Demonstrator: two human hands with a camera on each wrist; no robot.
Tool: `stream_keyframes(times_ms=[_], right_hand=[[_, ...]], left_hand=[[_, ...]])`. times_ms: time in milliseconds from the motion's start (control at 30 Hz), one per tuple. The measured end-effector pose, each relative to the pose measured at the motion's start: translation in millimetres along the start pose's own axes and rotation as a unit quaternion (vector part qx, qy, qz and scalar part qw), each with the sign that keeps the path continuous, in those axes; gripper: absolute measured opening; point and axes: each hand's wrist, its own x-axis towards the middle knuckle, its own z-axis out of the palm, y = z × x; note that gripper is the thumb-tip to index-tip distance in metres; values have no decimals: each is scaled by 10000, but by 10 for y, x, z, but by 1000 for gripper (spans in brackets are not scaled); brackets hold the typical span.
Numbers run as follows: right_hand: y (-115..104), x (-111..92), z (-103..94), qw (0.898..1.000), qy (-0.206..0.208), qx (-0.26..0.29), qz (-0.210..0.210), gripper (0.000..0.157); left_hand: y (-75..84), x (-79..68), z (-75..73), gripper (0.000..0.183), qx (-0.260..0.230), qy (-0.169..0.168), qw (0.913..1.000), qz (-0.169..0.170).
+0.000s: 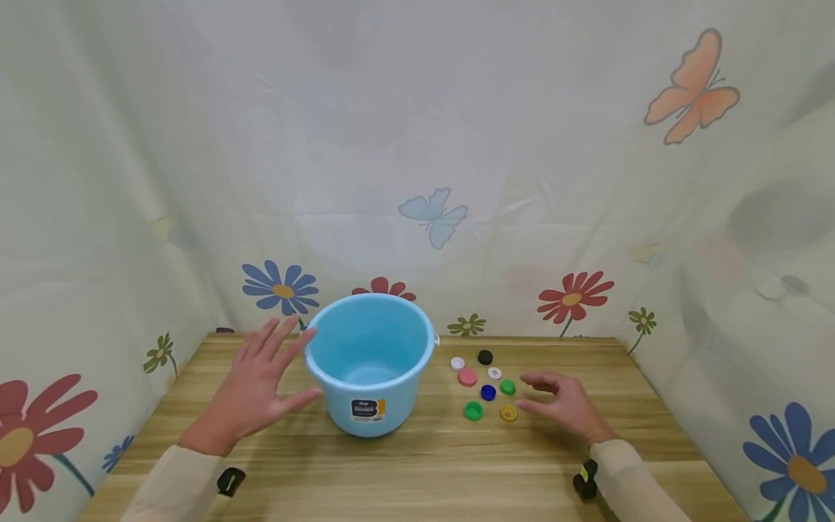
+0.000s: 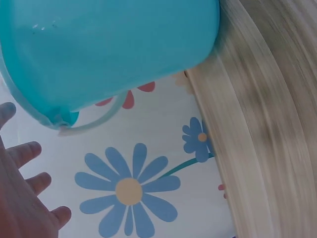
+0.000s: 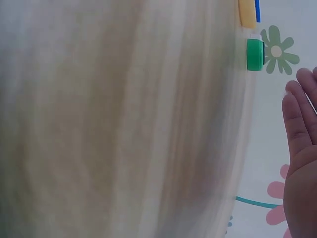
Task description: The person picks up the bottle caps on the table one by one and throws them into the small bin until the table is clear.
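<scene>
A light blue bucket (image 1: 365, 406) with a label on its front stands upright on the wooden table. My left hand (image 1: 261, 384) is beside the bucket's left side, fingers spread, with the fingertips close to the rim; the left wrist view shows the hand (image 2: 25, 193) apart from the bucket (image 2: 114, 44). To the bucket's right lie several bottle caps, among them a pink cap (image 1: 467, 377), a blue cap (image 1: 488, 393), a black cap (image 1: 485, 357) and a yellow cap (image 1: 508, 413). My right hand (image 1: 564, 402) hovers right of the yellow cap and a green cap (image 1: 508, 387), holding nothing.
The wooden table (image 1: 443, 471) backs onto a pale curtain (image 1: 522, 145) printed with flowers and butterflies, which also hangs at both sides. A pale handle (image 2: 99, 119) hangs from the bucket's rim. A second green cap (image 1: 473, 411) lies nearest the bucket's front right.
</scene>
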Motion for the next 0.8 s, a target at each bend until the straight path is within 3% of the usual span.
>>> stream_keyframes(times_ms=[467,800], right_hand=[[17,25,73,9990,-397,145,142,46],[-16,13,90,9993,-379,3,17,42]], left_hand=[[186,57,-63,92,11,45,9998,199],[345,88,-120,85,-223,262,9981,518]])
